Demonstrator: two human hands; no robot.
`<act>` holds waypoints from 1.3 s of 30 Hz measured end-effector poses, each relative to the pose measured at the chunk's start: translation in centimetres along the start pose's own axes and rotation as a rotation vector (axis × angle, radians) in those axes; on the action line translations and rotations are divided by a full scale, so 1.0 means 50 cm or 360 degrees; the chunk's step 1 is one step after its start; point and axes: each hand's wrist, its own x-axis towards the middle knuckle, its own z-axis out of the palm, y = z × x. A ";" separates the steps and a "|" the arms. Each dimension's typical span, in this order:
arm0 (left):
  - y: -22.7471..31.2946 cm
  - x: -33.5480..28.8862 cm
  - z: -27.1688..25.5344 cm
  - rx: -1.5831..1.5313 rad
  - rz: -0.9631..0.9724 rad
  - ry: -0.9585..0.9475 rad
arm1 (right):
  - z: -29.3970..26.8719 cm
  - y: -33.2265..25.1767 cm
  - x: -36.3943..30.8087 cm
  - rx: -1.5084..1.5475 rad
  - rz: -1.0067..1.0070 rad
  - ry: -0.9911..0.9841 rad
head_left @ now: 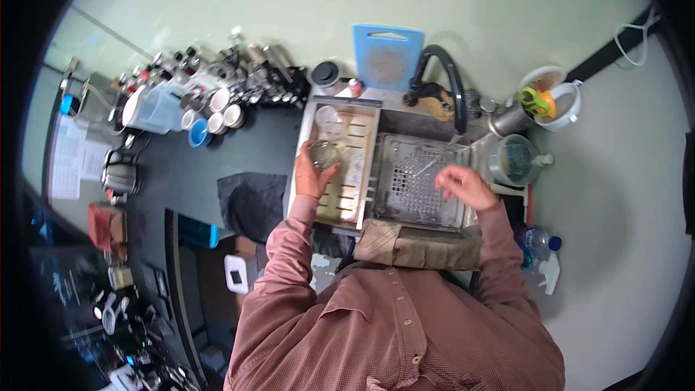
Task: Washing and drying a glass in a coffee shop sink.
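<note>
My left hand [311, 171] is wrapped round a clear drinking glass [325, 153] over the cream slotted drain tray [350, 190]. Just beyond it, a second clear cup [329, 119] rests on the tray. To the right, my right hand [465, 185] hovers above the right side of the sink, its fingers curled in and nothing visible in them. Beneath it a clear perforated grid [420, 206] lies in the sink basin. The black faucet [461, 105] arches over the far side of the basin.
Behind the sink stand a blue cutting board [389, 58] and a black-lidded cup [326, 74]. At right are a glass bowl [512, 159] and a plastic bottle [539, 240]. A dark cloth [253, 203], white cups [219, 100] and a blue cup [199, 133] occupy the left counter. A brown towel [420, 245] drapes the front edge.
</note>
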 end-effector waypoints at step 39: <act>0.338 -0.196 0.179 -0.0431 0.0689 -0.1391 | 0.168 0.315 -0.018 -0.0626 -0.0348 -0.0199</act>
